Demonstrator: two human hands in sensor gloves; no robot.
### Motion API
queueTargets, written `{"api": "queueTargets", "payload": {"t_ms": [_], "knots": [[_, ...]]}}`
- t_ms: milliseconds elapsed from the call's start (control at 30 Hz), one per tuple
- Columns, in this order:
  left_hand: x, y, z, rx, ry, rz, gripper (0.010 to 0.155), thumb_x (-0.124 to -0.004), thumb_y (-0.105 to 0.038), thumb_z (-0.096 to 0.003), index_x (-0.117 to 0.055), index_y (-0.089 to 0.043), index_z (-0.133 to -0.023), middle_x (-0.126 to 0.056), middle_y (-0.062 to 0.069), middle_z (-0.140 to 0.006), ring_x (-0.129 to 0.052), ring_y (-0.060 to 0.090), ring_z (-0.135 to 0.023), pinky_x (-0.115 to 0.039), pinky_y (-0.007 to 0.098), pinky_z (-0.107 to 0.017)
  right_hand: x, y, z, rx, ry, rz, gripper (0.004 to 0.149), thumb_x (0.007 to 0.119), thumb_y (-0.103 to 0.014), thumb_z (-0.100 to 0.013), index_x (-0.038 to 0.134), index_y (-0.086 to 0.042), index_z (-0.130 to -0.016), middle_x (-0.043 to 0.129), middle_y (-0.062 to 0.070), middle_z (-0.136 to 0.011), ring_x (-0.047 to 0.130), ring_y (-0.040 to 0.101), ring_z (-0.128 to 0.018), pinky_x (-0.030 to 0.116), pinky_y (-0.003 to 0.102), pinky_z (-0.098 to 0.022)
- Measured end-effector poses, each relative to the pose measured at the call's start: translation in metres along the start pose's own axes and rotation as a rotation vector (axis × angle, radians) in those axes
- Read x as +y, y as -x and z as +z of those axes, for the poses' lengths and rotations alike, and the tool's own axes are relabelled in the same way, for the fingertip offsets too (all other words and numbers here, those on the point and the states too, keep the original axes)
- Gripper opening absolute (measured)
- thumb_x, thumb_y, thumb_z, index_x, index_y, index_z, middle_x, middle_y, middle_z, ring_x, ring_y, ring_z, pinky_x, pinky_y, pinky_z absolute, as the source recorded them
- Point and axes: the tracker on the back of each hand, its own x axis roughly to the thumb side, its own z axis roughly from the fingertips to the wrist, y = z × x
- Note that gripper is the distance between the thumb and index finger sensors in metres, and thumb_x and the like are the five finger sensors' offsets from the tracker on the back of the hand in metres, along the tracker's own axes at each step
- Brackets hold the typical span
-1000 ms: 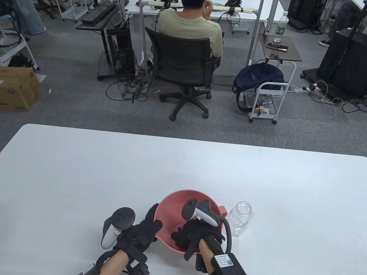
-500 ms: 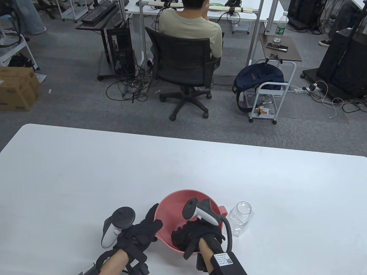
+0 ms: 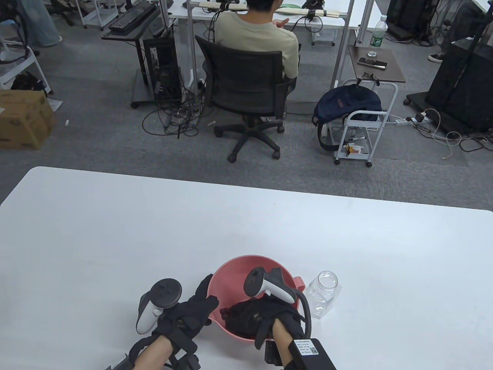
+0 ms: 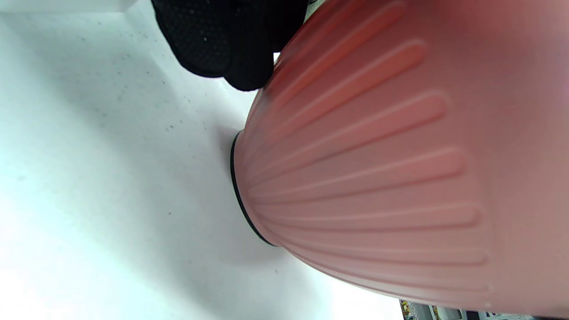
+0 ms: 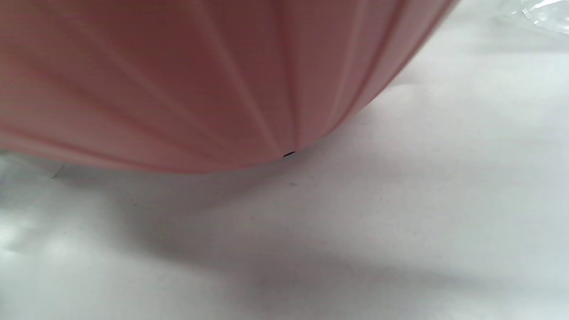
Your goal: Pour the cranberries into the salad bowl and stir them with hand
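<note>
The pink ribbed salad bowl (image 3: pixel 237 268) stands near the table's front edge. My right hand (image 3: pixel 246 318) is down inside it, its fingers spread toward the bowl's left wall and covering the contents, so the cranberries are hidden. My left hand (image 3: pixel 196 304) holds the bowl's left side, thumb at the rim and fingers along the outer wall. The left wrist view shows those fingertips (image 4: pixel 222 44) against the bowl's wall (image 4: pixel 378 155). In the right wrist view only the bowl's outside (image 5: pixel 178 80) shows. An empty clear jar (image 3: pixel 324 293) stands just right of the bowl.
The white table (image 3: pixel 115 231) stretches far and left of the bowl. Beyond its far edge a person sits in an office chair (image 3: pixel 246 92) facing away, and a wheeled cart (image 3: pixel 362 131) stands to the right. The jar's edge (image 5: pixel 544 13) shows in the right wrist view.
My right hand has swept leftward inside the bowl, fingers now reaching the left wall. The left hand, bowl and jar have stayed put.
</note>
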Motion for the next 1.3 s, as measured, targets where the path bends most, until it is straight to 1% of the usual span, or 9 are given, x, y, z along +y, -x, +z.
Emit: {"api": "queueTargets", "payload": {"t_ms": [167, 400, 533, 700, 800, 867, 933, 1067, 1300], "knots": [[-0.0001, 0.0002, -0.0001, -0.002, 0.002, -0.002, 0.074, -0.050, -0.066, -0.0615, -0.013, -0.033, -0.117, -0.045, 0.015, -0.124, -0.072, 0.036, -0.102, -0.069, 0.044, -0.074, 0.0005, 0.0005, -0.0004, -0.016, 0.009, -0.015, 0.072, 0.071, -0.088, -0.032, 0.052, -0.070, -0.099, 0.077, -0.046, -0.109, 0.082, -0.017, -0.104, 0.086, 0.026, -0.074], [-0.0003, 0.0003, -0.0001, -0.003, 0.003, -0.001, 0.075, -0.050, -0.067, -0.0613, -0.012, -0.033, -0.117, -0.045, 0.015, -0.124, -0.072, 0.037, -0.102, -0.069, 0.044, -0.074, 0.0011, 0.0013, 0.0001, -0.022, 0.017, -0.023, 0.074, 0.071, -0.087, -0.034, 0.045, -0.070, -0.101, 0.057, -0.045, -0.118, 0.060, -0.010, -0.115, 0.075, 0.034, -0.082], [-0.0004, 0.0008, -0.0007, -0.007, 0.004, -0.006, 0.075, -0.050, -0.067, -0.0612, -0.012, -0.034, -0.117, -0.045, 0.015, -0.124, -0.072, 0.037, -0.102, -0.069, 0.044, -0.074, 0.0024, 0.0019, 0.0007, -0.007, 0.019, -0.015, 0.072, 0.070, -0.087, -0.036, 0.045, -0.071, -0.102, 0.043, -0.039, -0.122, 0.051, -0.001, -0.118, 0.072, 0.037, -0.082], [-0.0003, 0.0023, -0.0014, -0.004, 0.009, 0.003, 0.075, -0.050, -0.067, -0.0612, -0.013, -0.034, -0.117, -0.045, 0.014, -0.124, -0.072, 0.037, -0.102, -0.069, 0.044, -0.074, 0.0025, 0.0017, 0.0014, 0.005, 0.017, -0.011, 0.073, 0.066, -0.087, -0.040, 0.038, -0.068, -0.105, 0.022, -0.023, -0.124, 0.048, 0.012, -0.117, 0.070, 0.039, -0.081], [-0.0004, 0.0028, -0.0015, -0.001, 0.008, 0.006, 0.075, -0.050, -0.067, -0.0612, -0.013, -0.034, -0.117, -0.045, 0.014, -0.124, -0.072, 0.037, -0.102, -0.069, 0.044, -0.074, 0.0021, 0.0018, 0.0015, 0.015, 0.016, -0.013, 0.077, 0.064, -0.086, -0.043, 0.034, -0.059, -0.108, 0.018, -0.015, -0.123, 0.050, 0.023, -0.115, 0.071, 0.038, -0.080], [-0.0003, 0.0033, -0.0017, 0.001, 0.012, 0.014, 0.075, -0.050, -0.067, -0.0612, -0.013, -0.034, -0.117, -0.045, 0.014, -0.124, -0.072, 0.037, -0.102, -0.069, 0.044, -0.074, 0.0018, 0.0021, 0.0012, 0.024, 0.009, -0.017, 0.080, 0.062, -0.085, -0.046, 0.030, -0.052, -0.111, 0.018, -0.001, -0.123, 0.051, 0.026, -0.113, 0.070, 0.038, -0.079], [-0.0004, 0.0034, -0.0017, 0.004, 0.011, 0.015, 0.075, -0.050, -0.067, -0.0613, -0.013, -0.034, -0.117, -0.045, 0.014, -0.124, -0.072, 0.037, -0.102, -0.069, 0.044, -0.074, 0.0010, 0.0025, 0.0011, 0.023, 0.008, -0.032, 0.085, 0.061, -0.084, -0.048, 0.029, -0.042, -0.113, 0.021, 0.006, -0.123, 0.055, 0.029, -0.110, 0.071, 0.038, -0.078], [-0.0004, 0.0038, -0.0021, 0.007, 0.015, 0.024, 0.075, -0.050, -0.067, -0.0614, -0.013, -0.034, -0.117, -0.045, 0.015, -0.124, -0.072, 0.037, -0.102, -0.069, 0.044, -0.074, 0.0009, 0.0023, 0.0003, 0.045, -0.014, -0.021, 0.091, 0.061, -0.083, -0.050, 0.031, -0.026, -0.114, 0.033, 0.011, -0.122, 0.067, 0.029, -0.104, 0.074, 0.034, -0.075], [-0.0002, 0.0039, -0.0022, 0.008, 0.014, 0.023, 0.075, -0.050, -0.067, -0.0614, -0.013, -0.034, -0.117, -0.045, 0.015, -0.124, -0.072, 0.037, -0.102, -0.069, 0.044, -0.074, 0.0005, 0.0027, 0.0001, 0.066, -0.025, -0.025, 0.094, 0.061, -0.081, -0.053, 0.036, -0.013, -0.113, 0.050, 0.020, -0.115, 0.086, 0.020, -0.089, 0.084, 0.025, -0.064]]}}
